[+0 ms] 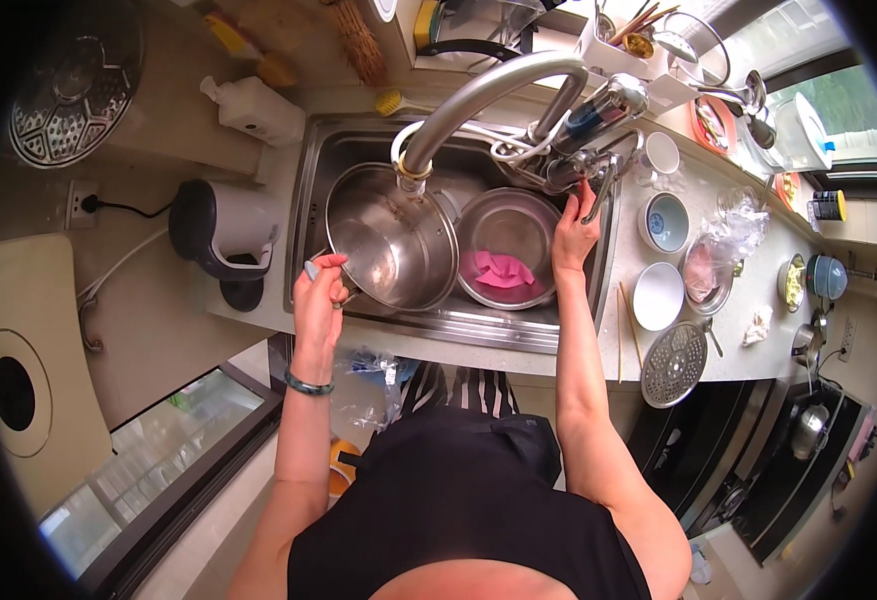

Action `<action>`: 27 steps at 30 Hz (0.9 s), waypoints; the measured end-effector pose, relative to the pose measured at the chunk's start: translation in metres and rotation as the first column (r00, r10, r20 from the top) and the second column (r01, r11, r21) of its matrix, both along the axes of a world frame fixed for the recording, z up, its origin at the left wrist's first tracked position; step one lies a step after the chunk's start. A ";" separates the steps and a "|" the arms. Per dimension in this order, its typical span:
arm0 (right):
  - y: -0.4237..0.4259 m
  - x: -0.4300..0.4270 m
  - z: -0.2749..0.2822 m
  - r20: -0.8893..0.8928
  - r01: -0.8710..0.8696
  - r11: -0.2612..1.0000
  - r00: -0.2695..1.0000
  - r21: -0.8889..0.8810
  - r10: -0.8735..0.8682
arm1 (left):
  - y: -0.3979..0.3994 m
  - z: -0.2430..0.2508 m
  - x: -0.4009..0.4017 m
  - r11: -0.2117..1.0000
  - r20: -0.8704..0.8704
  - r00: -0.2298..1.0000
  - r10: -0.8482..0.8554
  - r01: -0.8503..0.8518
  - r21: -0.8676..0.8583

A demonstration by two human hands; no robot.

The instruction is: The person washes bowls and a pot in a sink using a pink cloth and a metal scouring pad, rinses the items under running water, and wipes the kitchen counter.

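Note:
My left hand (321, 289) grips the side handle of a large stainless steel pot (393, 247), which stands tilted in the left part of the sink (423, 322). The curved metal faucet spout (476, 94) hangs over the pot's back rim. My right hand (579, 229) reaches to the faucet's lever (605, 187) at the back right of the sink, fingers touching its base; whether they close round it cannot be told. Right of the pot, a steel basin (513, 217) holds a bright pink cloth (504, 271) in a little water.
On the right counter stand a white bowl (658, 296), a blue-patterned bowl (664, 222), chopsticks (631, 319), a perforated steel steamer plate (675, 365) and a plastic bag (742, 225). At left are a kettle (217, 229) and a white pump bottle (258, 112).

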State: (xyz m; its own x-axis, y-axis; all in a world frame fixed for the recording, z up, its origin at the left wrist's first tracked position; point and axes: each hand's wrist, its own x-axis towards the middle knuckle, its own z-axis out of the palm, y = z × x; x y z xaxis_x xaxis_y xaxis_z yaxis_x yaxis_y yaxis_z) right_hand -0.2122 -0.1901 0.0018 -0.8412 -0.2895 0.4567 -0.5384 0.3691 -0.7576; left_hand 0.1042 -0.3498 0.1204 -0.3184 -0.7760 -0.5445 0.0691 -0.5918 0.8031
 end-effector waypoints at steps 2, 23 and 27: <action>0.000 0.006 0.000 0.081 -0.018 1.000 0.997 -0.014 0.019 | -0.001 0.003 -0.002 1.000 -0.017 1.000 -0.009 0.009 0.015; -0.025 0.017 0.010 -0.031 -0.256 0.921 0.960 0.295 0.277 | -0.001 0.011 -0.014 0.998 -0.101 0.995 -0.025 0.031 0.053; -0.024 0.042 0.005 -0.090 -0.352 0.878 0.912 0.323 0.399 | -0.003 0.012 -0.014 0.997 -0.100 0.995 -0.022 0.028 0.065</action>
